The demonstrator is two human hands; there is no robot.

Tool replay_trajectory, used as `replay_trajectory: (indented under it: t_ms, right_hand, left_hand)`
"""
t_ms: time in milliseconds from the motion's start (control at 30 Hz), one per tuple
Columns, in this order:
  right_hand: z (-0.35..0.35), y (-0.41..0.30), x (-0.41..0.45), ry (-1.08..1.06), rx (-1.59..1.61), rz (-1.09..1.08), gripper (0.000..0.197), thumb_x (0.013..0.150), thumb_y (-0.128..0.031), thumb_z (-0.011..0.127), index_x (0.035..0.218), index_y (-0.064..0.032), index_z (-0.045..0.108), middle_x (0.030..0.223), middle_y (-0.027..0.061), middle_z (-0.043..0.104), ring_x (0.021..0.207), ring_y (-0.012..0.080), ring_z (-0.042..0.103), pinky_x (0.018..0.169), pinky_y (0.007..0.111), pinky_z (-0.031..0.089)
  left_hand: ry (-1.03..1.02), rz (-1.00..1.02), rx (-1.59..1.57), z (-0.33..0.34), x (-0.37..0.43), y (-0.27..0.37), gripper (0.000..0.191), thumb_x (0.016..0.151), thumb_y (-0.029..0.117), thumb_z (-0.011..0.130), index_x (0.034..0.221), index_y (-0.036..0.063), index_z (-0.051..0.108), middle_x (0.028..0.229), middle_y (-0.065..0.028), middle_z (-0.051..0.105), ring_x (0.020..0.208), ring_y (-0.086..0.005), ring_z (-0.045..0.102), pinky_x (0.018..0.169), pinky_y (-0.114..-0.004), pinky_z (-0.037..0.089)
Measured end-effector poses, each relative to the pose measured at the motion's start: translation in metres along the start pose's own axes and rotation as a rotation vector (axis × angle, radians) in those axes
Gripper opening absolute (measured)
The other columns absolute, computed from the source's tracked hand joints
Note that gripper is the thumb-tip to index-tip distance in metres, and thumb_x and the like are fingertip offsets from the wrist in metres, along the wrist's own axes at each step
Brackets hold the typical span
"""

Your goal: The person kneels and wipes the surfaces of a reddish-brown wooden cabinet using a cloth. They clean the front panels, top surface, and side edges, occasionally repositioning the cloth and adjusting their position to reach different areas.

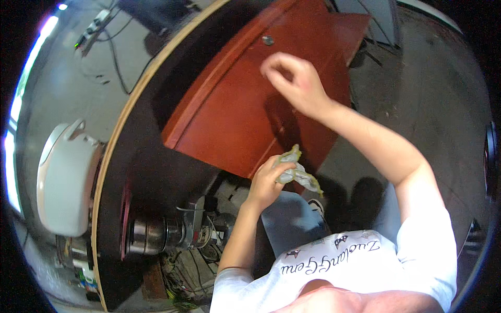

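My left hand [266, 184] grips a crumpled white cloth [290, 174] with a yellow-green edge, held above my knee. Beyond it stands a reddish-brown wooden panel [235, 113], possibly furniture, with a raised strip along one long side. A small round metal fitting [268, 40] sits on its surface near that strip. My right hand [295, 80] is over the panel, just below the fitting in the picture. Its fingers curl round towards the thumb in a loop, slightly blurred, and no object shows in them. A shadow falls on the panel below this hand.
A dark board with a pale edge [117, 129] curves along the left. Past it are a pale rounded appliance [64, 184] and a power strip [94, 27] with cables. Metal pots [156, 234] and a greyish bag [191, 270] lie at lower left. Concrete floor [430, 98] extends right.
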State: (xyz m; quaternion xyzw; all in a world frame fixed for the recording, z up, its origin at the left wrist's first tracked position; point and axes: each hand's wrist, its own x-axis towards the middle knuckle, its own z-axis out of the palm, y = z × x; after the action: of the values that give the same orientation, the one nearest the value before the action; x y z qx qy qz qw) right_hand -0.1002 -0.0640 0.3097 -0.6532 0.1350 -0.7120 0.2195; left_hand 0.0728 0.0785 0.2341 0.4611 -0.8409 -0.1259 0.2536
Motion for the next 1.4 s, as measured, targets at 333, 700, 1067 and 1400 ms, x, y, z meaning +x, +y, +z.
replay_trajectory:
  t_ms: [333, 700, 1067, 1400]
  right_hand:
    - [-0.100, 0.030, -0.222, -0.076, 0.598, 1.564, 0.060, 0.088, -0.060, 0.040, 0.101, -0.0050, 0.058, 0.096, 0.0092, 0.061, 0.085, 0.0167, 0.059, 0.070, 0.031, 0.049]
    - [-0.136, 0.027, -0.228, 0.452, 0.923, 1.633, 0.056, 0.085, -0.060, 0.047, 0.088, -0.0052, 0.058, 0.084, 0.0092, 0.061, 0.074, 0.0205, 0.062, 0.068, 0.034, 0.051]
    - [-0.189, 0.049, -0.244, 0.765, 0.877, 1.520, 0.063, 0.086, -0.056, 0.047, 0.117, -0.0007, 0.049, 0.109, 0.0155, 0.056, 0.103, 0.0252, 0.056, 0.089, 0.039, 0.047]
    - [-0.033, 0.070, -0.075, 0.406, 0.033, 0.597, 0.039, 0.085, -0.028, 0.057, 0.112, -0.0010, 0.050, 0.114, 0.0189, 0.047, 0.111, 0.0286, 0.046, 0.094, 0.039, 0.039]
  left_hand:
    - [-0.165, -0.143, -0.445, 0.086, 0.038, 0.037, 0.087, 0.061, -0.006, 0.075, 0.135, 0.0099, 0.033, 0.134, -0.0134, 0.039, 0.122, -0.0276, 0.043, 0.097, -0.037, 0.040]
    - [-0.465, -0.373, -0.643, 0.162, 0.073, -0.034, 0.082, 0.062, 0.007, 0.079, 0.133, 0.0088, 0.038, 0.131, -0.0116, 0.041, 0.119, -0.0258, 0.043, 0.091, -0.036, 0.040]
    - [-0.854, -0.398, -0.191, 0.209, 0.084, -0.055, 0.055, 0.082, 0.034, 0.065, 0.126, 0.0065, 0.047, 0.112, -0.0162, 0.056, 0.101, -0.0252, 0.054, 0.085, -0.035, 0.044]
    - [-0.822, -0.385, -0.361, 0.187, 0.078, -0.066, 0.060, 0.081, 0.034, 0.061, 0.127, 0.0012, 0.043, 0.126, -0.0202, 0.048, 0.117, -0.0298, 0.046, 0.098, -0.037, 0.036]
